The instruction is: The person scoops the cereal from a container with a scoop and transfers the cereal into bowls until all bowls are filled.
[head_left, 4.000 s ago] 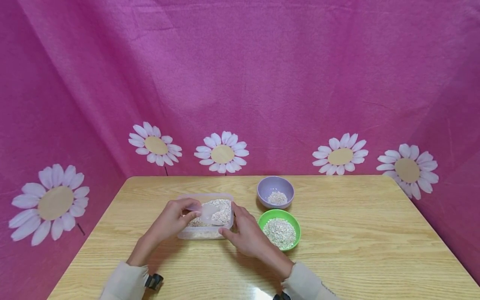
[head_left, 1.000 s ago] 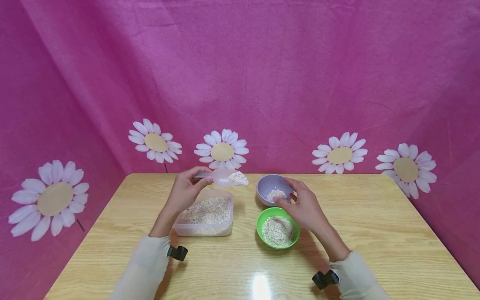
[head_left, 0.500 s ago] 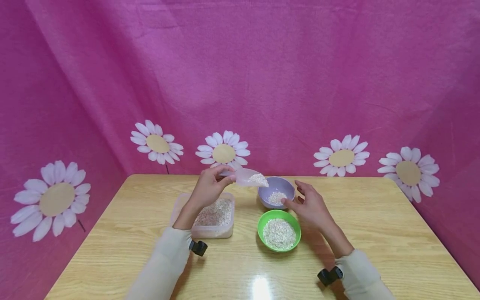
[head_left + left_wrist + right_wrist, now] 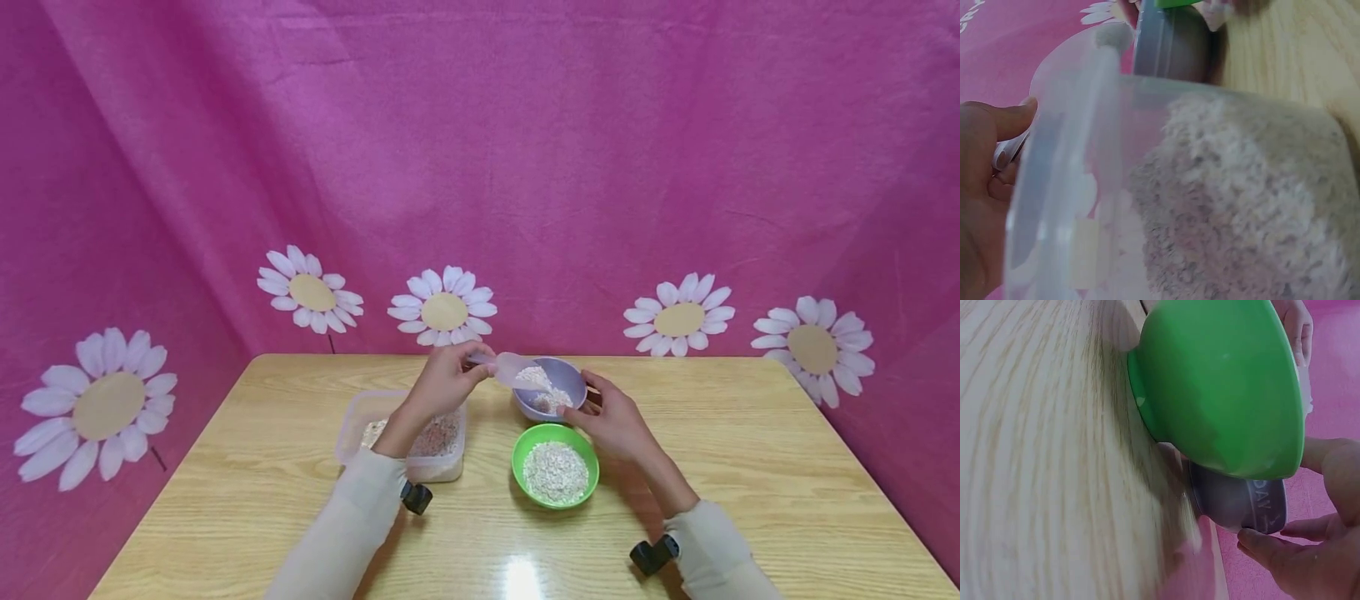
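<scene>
My left hand (image 4: 444, 379) pinches the handle of a translucent scoop (image 4: 508, 367), its tip tilted down over the purple bowl (image 4: 572, 379). Oat flakes (image 4: 534, 379) lie on the scoop's front end, above a small heap of flakes in that bowl. My right hand (image 4: 617, 421) holds the purple bowl at its right side, thumb by the near rim; the right wrist view shows fingertips (image 4: 1254, 540) against its outer wall. Just in front stands a green bowl (image 4: 1222, 387) with more flakes. Left of the bowls is a clear plastic container (image 4: 351, 425) of flakes, partly hidden beneath my left forearm.
The bowls and container stand on a light wooden table (image 4: 750, 467). Behind it hangs a pink cloth (image 4: 555, 167) printed with daisies, close to the table's far edge. Dark wrist cameras (image 4: 654, 554) sit below both cuffs.
My left hand dug the scoop into the container earlier, then lifted it and carried it right over the purple bowl, tipping it. My right hand left the container and came to the purple bowl.
</scene>
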### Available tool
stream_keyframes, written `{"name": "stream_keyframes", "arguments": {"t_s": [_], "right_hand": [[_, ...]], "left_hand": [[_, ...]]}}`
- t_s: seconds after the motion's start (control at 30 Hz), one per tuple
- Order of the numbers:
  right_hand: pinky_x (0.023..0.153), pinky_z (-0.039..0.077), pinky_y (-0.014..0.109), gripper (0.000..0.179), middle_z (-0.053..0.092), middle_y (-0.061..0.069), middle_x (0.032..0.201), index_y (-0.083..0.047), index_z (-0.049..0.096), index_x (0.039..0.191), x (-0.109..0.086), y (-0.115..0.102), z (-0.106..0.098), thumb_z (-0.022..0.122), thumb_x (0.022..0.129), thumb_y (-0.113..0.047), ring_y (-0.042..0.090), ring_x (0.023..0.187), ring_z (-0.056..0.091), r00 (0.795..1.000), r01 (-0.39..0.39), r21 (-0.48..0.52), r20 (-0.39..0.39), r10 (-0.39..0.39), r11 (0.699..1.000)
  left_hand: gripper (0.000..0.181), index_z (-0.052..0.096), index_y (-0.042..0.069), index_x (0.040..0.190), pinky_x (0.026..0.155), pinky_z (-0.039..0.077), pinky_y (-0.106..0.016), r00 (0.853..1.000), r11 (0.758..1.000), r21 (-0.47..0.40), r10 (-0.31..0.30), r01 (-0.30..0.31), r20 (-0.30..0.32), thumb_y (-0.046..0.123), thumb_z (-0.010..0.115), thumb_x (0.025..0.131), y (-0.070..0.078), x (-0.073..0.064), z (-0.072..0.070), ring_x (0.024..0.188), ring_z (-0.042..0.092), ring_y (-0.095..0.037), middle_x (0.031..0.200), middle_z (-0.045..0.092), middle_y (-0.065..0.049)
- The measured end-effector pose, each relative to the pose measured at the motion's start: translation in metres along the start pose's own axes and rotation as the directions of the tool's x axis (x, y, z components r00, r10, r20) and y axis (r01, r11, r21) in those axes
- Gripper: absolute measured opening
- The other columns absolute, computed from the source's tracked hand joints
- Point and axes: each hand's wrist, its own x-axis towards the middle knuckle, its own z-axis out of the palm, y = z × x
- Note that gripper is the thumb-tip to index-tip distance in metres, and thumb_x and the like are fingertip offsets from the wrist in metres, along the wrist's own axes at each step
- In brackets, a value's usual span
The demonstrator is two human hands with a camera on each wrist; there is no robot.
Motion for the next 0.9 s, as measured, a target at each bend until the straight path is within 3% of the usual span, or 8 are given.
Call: {"name": "stream_keyframes", "arguments": {"t_s": [0.5, 0.77, 0.9], "right_hand": [[0.115, 0.048, 0.053, 0.083, 0.037, 0.035, 0.166, 0.013, 0.028, 0.162, -0.001, 0.001, -0.002, 0.076, 0.102, -0.019, 0.052, 0.147, 0.049, 1.0, -0.015, 0.029, 0.018, 0.014, 0.999], [0.114, 0.049, 0.053, 0.084, 0.04, 0.037, 0.163, 0.014, 0.029, 0.161, -0.002, 0.001, -0.004, 0.077, 0.1, -0.016, 0.053, 0.146, 0.05, 1.0, -0.006, 0.039, 0.023, 0.005, 0.999], [0.115, 0.049, 0.053, 0.084, 0.04, 0.038, 0.163, 0.014, 0.028, 0.162, -0.002, 0.0, -0.004, 0.077, 0.1, -0.015, 0.052, 0.146, 0.05, 1.0, -0.004, 0.049, 0.029, 0.002, 0.999]], "left_hand": [[0.014, 0.077, 0.005, 0.113, 0.089, 0.061, -0.035, 0.998, 0.996, 0.09, 0.003, -0.009, 0.071, 0.012, 0.074, 0.102, 0.007, 0.003, 0.01, 0.098, 0.076, -0.023, 0.105, 0.08, -0.011], [0.016, 0.076, 0.001, 0.116, 0.086, 0.061, -0.032, 0.975, 0.967, 0.222, 0.081, -0.128, 0.208, 0.009, 0.07, 0.103, 0.018, 0.018, 0.001, 0.097, 0.076, -0.019, 0.106, 0.08, -0.012], [0.016, 0.076, 0.0, 0.116, 0.084, 0.062, -0.032, 0.971, 0.958, 0.24, 0.103, -0.155, 0.216, 0.009, 0.07, 0.103, 0.026, 0.024, -0.009, 0.097, 0.078, -0.021, 0.107, 0.081, -0.013]]}}
